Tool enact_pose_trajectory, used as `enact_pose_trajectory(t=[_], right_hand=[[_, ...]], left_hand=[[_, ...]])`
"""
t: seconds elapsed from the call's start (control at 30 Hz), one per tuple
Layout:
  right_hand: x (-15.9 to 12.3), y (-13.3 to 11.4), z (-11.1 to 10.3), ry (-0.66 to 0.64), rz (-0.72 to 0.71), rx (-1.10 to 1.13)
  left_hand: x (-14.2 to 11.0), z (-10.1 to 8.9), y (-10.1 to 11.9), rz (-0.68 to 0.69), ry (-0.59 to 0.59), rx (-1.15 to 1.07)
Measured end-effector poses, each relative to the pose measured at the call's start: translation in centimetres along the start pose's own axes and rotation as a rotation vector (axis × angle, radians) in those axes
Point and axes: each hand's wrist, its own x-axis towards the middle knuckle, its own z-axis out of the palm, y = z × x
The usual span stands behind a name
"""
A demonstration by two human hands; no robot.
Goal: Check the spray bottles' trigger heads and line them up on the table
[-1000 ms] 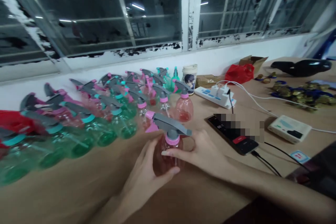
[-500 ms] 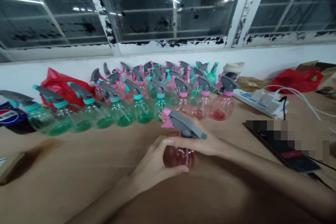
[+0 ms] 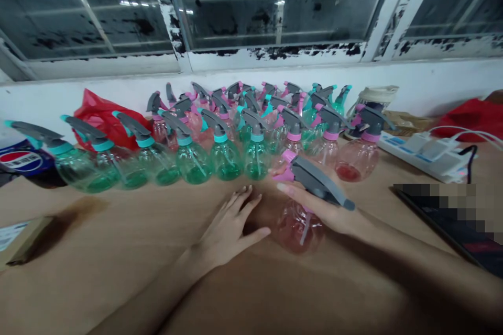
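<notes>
My right hand (image 3: 326,209) is wrapped round the neck of a pink spray bottle (image 3: 298,233), below its grey trigger head with the pink nozzle. The bottle is see-through, with a pale tube inside. Left of it, my left hand (image 3: 231,227) is apart from the bottle, fingers stretched out over the table and holding nothing. Beyond both hands runs a front row of spray bottles: green ones (image 3: 194,162) with turquoise collars on the left, pink ones (image 3: 359,159) on the right. Several more bottles crowd behind that row.
A red plastic bag (image 3: 110,120) and a Pepsi bottle (image 3: 29,162) are at the left. On the right lie a white power strip (image 3: 428,154) with cables and a dark phone-like device (image 3: 436,225). A small cardboard piece (image 3: 33,241) rests at the left front.
My left hand has let go of the pink spray bottle and opened beside it. My right hand keeps hold of the bottle, which sits farther right in view. The view has shifted somewhat.
</notes>
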Motion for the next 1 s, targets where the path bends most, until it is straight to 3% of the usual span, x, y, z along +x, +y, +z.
enact_pose_trajectory(t=[0.27,1.0], right_hand=[[0.15,0.12,0.04,0.040,-0.079,-0.063],[-0.49,0.18,0.20,0.028,-0.014,-0.049]], left_hand=[[-0.25,0.21,0.33,0.030,-0.023,0.072],[-0.21,0.36,-0.31,0.045,-0.014,0.084]])
